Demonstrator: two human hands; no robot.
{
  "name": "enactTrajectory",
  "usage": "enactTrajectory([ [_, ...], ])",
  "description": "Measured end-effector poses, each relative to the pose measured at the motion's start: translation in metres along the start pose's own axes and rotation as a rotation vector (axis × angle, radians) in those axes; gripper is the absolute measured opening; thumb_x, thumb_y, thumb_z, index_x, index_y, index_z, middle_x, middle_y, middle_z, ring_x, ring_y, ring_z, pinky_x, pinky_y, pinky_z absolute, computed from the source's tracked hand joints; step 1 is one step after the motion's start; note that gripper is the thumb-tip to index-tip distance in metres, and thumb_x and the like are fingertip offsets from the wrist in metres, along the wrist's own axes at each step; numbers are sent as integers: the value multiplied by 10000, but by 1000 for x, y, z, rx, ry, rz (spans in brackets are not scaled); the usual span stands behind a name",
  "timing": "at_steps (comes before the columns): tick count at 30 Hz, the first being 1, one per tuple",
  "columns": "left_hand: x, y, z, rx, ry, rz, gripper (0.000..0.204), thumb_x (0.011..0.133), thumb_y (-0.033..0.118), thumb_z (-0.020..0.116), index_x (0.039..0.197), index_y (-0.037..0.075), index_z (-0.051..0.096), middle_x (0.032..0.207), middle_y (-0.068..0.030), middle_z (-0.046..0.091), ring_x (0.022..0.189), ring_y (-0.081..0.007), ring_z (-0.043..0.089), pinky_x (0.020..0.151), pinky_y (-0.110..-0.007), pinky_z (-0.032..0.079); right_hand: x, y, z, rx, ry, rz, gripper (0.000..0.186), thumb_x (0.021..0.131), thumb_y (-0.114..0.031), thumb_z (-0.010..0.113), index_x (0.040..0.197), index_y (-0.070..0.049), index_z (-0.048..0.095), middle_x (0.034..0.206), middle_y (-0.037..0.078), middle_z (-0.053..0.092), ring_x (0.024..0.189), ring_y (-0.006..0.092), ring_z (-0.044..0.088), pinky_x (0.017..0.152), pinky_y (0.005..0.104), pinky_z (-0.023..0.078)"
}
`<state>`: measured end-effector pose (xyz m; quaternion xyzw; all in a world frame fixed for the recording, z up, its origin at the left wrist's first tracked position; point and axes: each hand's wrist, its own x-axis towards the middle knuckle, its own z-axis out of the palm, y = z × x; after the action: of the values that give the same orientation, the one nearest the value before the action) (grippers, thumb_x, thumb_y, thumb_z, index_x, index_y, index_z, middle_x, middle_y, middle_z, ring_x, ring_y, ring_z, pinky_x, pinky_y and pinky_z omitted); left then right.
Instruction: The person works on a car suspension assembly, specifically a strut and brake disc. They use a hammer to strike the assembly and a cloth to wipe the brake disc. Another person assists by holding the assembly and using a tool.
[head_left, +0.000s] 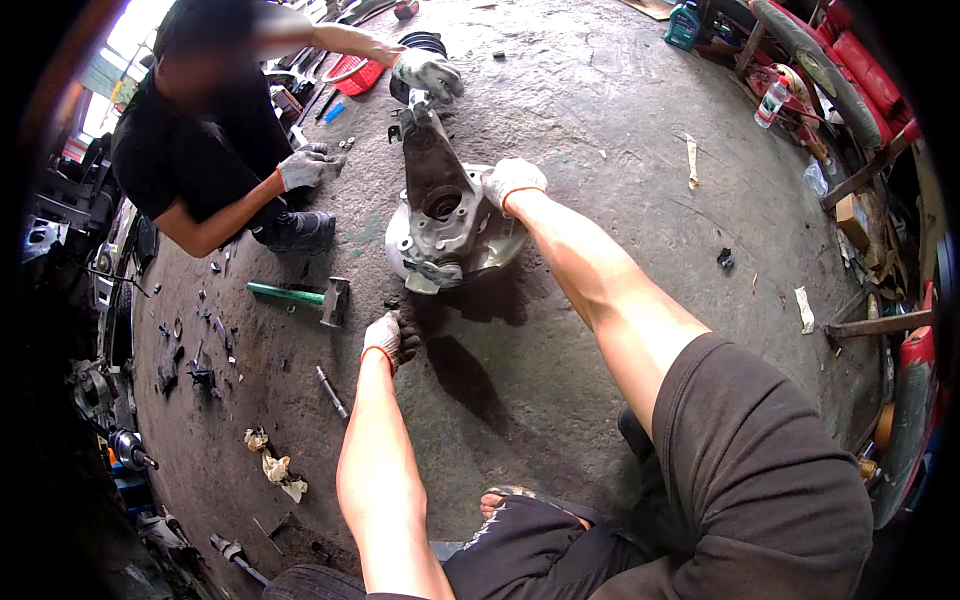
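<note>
A metal steering knuckle (436, 170) with a round hub and a silvery shield stands on the stained floor ahead of me. My right hand (514, 184), in a white knitted glove, grips its right edge. Low in front of the knuckle is my left hand (391, 340), gloved with a dark palm. Its fingers are curled, and whatever they may hold is hidden. A sledgehammer (334, 301) with a green handle lies to the left of that hand. Close by, a metal rod-like tool (332, 392) rests on the floor.
A co-worker in black crouches at the far left; one gloved hand (427, 74) is at the knuckle's top, the other (308, 168) is beside it. Behind are a red basket (354, 74) and a black coiled part (424, 42). Small dark parts (202, 377) litter the left floor.
</note>
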<state>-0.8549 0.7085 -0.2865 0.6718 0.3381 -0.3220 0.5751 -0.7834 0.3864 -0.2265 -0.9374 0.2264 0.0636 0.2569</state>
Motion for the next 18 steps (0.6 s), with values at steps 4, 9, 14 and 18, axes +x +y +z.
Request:
enactTrajectory([
  [4, -9, 4, 3, -22, 5, -27, 258, 948, 359, 401, 790, 160, 442, 551, -10, 441, 410, -176, 444, 376, -316, 301, -2, -4, 0, -15, 17, -9, 388, 850, -351, 476, 1034, -84, 690, 1078, 146, 655, 1016, 284, 629, 855, 369, 492],
  [9, 0, 1, 0, -51, -43, -5, 254, 944, 360, 404, 790, 162, 448, 537, -2, 431, 403, -174, 436, 368, -312, 291, 0, -1, 4, 20, 51, -43, 445, 833, -395, 461, 988, -47, 692, 1015, 198, 653, 966, 336, 633, 851, 394, 483],
  [14, -3, 0, 0, -64, -56, -6, 243, 933, 355, 427, 795, 157, 457, 541, -4, 436, 401, -174, 437, 366, -317, 296, -1, 0, 6, 24, 63, -42, 440, 834, -390, 460, 988, -48, 691, 1007, 198, 655, 954, 339, 637, 847, 395, 486],
  [18, -3, 0, 5, -35, -45, 2, 240, 928, 353, 438, 798, 153, 464, 549, -9, 447, 410, -175, 445, 374, -316, 306, 1, 6, 6, 9, 75, -39, 441, 835, -388, 455, 990, -48, 690, 1010, 198, 654, 964, 341, 632, 851, 398, 484],
])
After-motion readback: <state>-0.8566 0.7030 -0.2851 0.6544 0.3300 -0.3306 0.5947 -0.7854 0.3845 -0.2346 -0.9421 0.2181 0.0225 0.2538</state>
